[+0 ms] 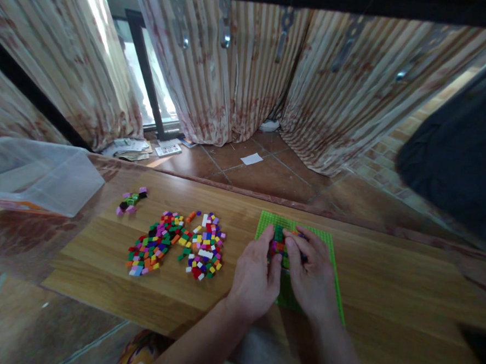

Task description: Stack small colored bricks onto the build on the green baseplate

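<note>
A block of joined multicoloured toy bricks (278, 245) stands on a bright green baseplate (332, 264). My left hand (256, 270) grips its left side, thumb and fingers bent against it. From the right, my right hand (311, 271) closes over the same block, its fingers pressed on the top and side. The fingers cover much of the block, so its full shape is hidden. Left of my hands lie two loose piles of small bricks, one mostly dark and mixed (152, 245), the other with more white and yellow (206, 248).
A small cluster of pink, green and black bricks (131, 200) lies at the table's far left. Beside it stands a clear plastic bin (74, 182). The wooden table (404, 301) extends to the right. Striped curtains (249, 78) hang behind, and a dark shape (463, 151) is at right.
</note>
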A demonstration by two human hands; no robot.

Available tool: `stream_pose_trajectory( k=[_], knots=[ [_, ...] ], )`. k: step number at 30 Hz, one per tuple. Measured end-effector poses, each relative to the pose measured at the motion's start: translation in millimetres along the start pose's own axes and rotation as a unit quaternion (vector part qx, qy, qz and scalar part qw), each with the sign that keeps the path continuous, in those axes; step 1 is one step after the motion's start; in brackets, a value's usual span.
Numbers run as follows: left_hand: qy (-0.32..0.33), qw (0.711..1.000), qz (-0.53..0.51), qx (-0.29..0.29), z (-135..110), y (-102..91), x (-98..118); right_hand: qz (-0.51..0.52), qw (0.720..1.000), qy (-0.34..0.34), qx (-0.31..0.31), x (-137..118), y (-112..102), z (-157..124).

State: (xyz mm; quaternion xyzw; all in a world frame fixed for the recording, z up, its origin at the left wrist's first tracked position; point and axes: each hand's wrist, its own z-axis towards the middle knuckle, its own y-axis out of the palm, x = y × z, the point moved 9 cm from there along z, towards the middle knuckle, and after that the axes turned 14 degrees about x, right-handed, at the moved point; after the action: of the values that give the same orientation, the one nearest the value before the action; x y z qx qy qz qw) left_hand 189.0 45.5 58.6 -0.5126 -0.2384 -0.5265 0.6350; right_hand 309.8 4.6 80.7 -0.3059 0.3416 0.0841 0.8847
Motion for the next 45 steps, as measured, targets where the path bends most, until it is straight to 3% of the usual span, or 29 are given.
stream_pose_trajectory(
  k=[6,12,15,18,22,26,32,45],
  knots=[
    [0.03,0.999,0.042,-0.015,-4.6,1.7,1.5,0.02,1.0,0.01,0.0,4.5,1.6,0.2],
    [0.011,0.999,0.031,-0.009,-7.3,0.1,-2.1,0.016,0.999,0.03,0.036,7.1,-2.3,0.1],
    [0.003,1.0,0.001,-0.003,-6.0,-2.0,-2.2,0.024,0.994,0.092,0.06,18.4,-5.4,-0.3],
    [-0.007,1.0,-0.014,-0.008,-5.1,-1.9,-4.2,0.051,0.975,0.197,0.085,37.9,-5.9,-3.4],
    [-0.011,1.0,-0.019,-0.01,-4.4,-0.9,-5.8,0.081,0.955,0.278,0.067,51.1,4.1,-5.7],
    [-0.004,1.0,-0.01,-0.006,-3.3,-0.9,-4.3,0.081,0.956,0.28,0.037,50.2,11.3,-3.8],
    [0.021,1.0,0.013,-0.012,-3.4,-1.1,1.1,-0.011,0.976,0.215,0.022,43.4,10.0,0.0],
    [0.015,1.0,0.017,-0.019,-4.2,-1.2,-2.1,0.008,0.977,0.211,0.004,41.1,14.7,-0.7]
  ],
)
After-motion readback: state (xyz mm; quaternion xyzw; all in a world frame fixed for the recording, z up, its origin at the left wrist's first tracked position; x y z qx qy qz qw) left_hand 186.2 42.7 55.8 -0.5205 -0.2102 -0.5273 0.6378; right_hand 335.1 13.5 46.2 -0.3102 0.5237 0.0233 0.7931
